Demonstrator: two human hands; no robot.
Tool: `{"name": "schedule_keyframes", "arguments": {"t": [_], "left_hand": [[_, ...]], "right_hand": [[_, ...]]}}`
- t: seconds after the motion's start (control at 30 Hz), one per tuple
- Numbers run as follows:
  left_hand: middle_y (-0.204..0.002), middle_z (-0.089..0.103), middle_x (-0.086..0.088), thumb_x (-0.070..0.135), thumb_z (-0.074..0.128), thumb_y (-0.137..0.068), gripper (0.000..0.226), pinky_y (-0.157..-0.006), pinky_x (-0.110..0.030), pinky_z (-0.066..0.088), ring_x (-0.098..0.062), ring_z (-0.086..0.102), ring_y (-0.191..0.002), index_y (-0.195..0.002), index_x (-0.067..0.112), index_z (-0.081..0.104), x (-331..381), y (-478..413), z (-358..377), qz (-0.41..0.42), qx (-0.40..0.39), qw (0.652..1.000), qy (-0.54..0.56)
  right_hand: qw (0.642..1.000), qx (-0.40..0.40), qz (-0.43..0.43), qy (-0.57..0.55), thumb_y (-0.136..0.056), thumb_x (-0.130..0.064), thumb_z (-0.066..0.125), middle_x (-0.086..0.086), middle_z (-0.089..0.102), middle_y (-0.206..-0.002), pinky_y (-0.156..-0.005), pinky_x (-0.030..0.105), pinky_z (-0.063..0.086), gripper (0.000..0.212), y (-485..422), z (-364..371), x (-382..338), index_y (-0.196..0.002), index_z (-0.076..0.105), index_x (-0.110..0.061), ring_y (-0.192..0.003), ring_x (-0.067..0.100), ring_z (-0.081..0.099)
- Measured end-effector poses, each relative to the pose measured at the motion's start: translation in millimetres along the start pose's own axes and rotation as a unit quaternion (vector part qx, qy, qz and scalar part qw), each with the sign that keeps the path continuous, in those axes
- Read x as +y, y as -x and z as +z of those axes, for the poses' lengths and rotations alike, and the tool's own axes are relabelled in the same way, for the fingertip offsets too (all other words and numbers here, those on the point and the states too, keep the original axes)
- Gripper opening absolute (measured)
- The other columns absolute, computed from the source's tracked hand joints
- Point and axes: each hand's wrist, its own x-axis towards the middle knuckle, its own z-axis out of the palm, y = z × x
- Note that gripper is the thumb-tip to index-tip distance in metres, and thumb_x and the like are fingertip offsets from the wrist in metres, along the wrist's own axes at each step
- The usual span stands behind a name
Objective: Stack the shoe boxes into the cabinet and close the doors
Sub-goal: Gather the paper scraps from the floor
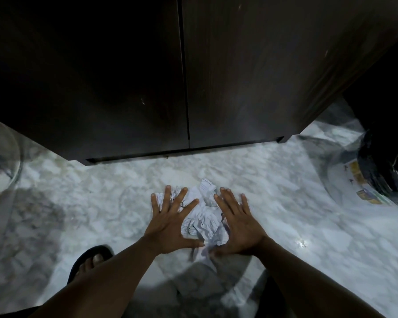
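Note:
The dark wooden cabinet (239,76) fills the upper half of the head view, and its two doors meet at a thin vertical seam, both closed. No shoe box is in sight. My left hand (170,223) and my right hand (237,226) are stretched out side by side below the cabinet, fingers straight and spread, palms down, holding nothing. Under and between them lies crumpled white paper (202,216) on the marbled floor.
The pale marbled floor (308,214) spreads around me. My foot in a black sandal (90,262) stands at lower left. A clear plastic bag (0,157) lies at the left edge. Black bags and printed paper (377,175) sit at right.

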Motion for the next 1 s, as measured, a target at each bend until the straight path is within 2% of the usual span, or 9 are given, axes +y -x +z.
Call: {"name": "schedule_keyframes", "arguments": {"t": [0.07, 0.13, 0.23, 0.3, 0.5, 0.63, 0.7, 0.83, 1.0], "left_hand": [[-0.166, -0.014, -0.003, 0.105, 0.031, -0.058, 0.121, -0.112, -0.073, -0.011, -0.041, -0.026, -0.147, -0.158, 0.040, 0.007, 2, -1, 0, -0.007, 0.002, 1.000, -0.003], [-0.167, -0.009, -0.005, 0.104, 0.031, -0.059, 0.119, -0.111, -0.074, -0.008, -0.041, -0.024, -0.148, -0.157, 0.040, 0.010, 4, -2, 2, -0.014, 0.004, 1.000, -0.002], [-0.167, 0.001, -0.006, 0.102, 0.034, -0.061, 0.116, -0.111, -0.076, -0.002, -0.043, -0.015, -0.150, -0.157, 0.039, 0.016, 6, -4, 4, -0.022, 0.011, 1.000, 0.002], [-0.167, 0.002, -0.006, 0.100, 0.037, -0.061, 0.115, -0.111, -0.076, -0.003, -0.044, -0.013, -0.150, -0.156, 0.039, 0.017, 7, -5, 5, -0.024, 0.016, 1.000, 0.002], [-0.166, -0.013, 0.004, 0.089, 0.035, -0.076, 0.094, -0.113, -0.070, -0.010, -0.033, -0.030, -0.147, -0.155, 0.044, 0.013, 4, -2, 3, -0.021, 0.020, 0.999, 0.042], [-0.167, -0.006, 0.006, 0.093, 0.022, -0.078, 0.091, -0.115, -0.067, -0.013, -0.028, -0.028, -0.149, -0.153, 0.042, 0.026, 3, 0, 0, -0.022, 0.044, 0.996, 0.074], [-0.167, -0.003, 0.007, 0.096, 0.021, -0.075, 0.096, -0.115, -0.065, -0.015, -0.028, -0.026, -0.150, -0.152, 0.040, 0.030, 5, -1, 0, -0.027, 0.047, 0.995, 0.086], [-0.167, 0.008, 0.006, 0.089, 0.023, -0.083, 0.084, -0.116, -0.066, -0.011, -0.027, -0.018, -0.152, -0.148, 0.038, 0.040, 9, -3, 1, -0.041, 0.079, 0.991, 0.100], [-0.166, 0.017, 0.002, 0.084, 0.030, -0.087, 0.077, -0.116, -0.069, -0.004, -0.031, -0.010, -0.153, -0.143, 0.034, 0.047, 8, -5, 9, -0.034, 0.103, 0.991, 0.073]], "right_hand": [[0.999, -0.018, -0.033, -0.001, -0.052, -0.096, 0.059, 0.007, -0.014, -0.166, -0.120, 0.058, -0.006, 0.148, 4, -6, 4, -0.159, 0.000, -0.013, -0.152, 0.024, -0.020], [0.997, -0.027, -0.060, 0.026, -0.052, -0.098, 0.054, 0.008, -0.018, -0.165, -0.118, 0.063, -0.008, 0.147, 7, -10, 1, -0.159, -0.003, -0.016, -0.151, 0.030, -0.021], [0.993, -0.025, -0.081, 0.082, -0.052, -0.103, 0.039, 0.012, -0.016, -0.165, -0.112, 0.074, -0.007, 0.142, 6, -2, -14, -0.158, -0.007, -0.020, -0.151, 0.040, -0.014], [0.994, -0.020, -0.065, 0.084, -0.052, -0.104, 0.037, 0.014, -0.010, -0.166, -0.109, 0.078, -0.003, 0.140, 4, 6, -24, -0.159, 0.000, -0.021, -0.151, 0.043, -0.010], [0.999, 0.016, 0.009, 0.029, -0.074, -0.094, 0.038, 0.007, 0.002, -0.167, -0.114, 0.071, 0.008, 0.112, -2, 15, -23, -0.159, 0.015, -0.025, -0.153, 0.032, -0.010], [0.999, 0.040, 0.026, 0.008, -0.082, -0.088, 0.036, 0.007, -0.005, -0.167, -0.118, 0.065, 0.005, 0.104, -10, 10, -16, -0.159, 0.012, -0.023, -0.153, 0.027, -0.014], [0.999, 0.044, 0.015, 0.009, -0.080, -0.089, 0.037, 0.007, -0.009, -0.167, -0.118, 0.066, 0.004, 0.107, -15, 7, -12, -0.159, 0.007, -0.023, -0.153, 0.027, -0.016], [0.997, 0.049, -0.039, 0.044, -0.069, -0.095, 0.041, 0.008, -0.008, -0.167, -0.115, 0.071, 0.006, 0.120, -28, 2, -4, -0.160, 0.002, -0.028, -0.153, 0.033, -0.013], [0.986, -0.026, -0.107, 0.128, -0.062, -0.100, 0.031, 0.006, -0.012, -0.167, -0.116, 0.064, -0.012, 0.123, -59, -11, 8, -0.159, -0.001, -0.031, -0.152, 0.033, -0.015]]}}
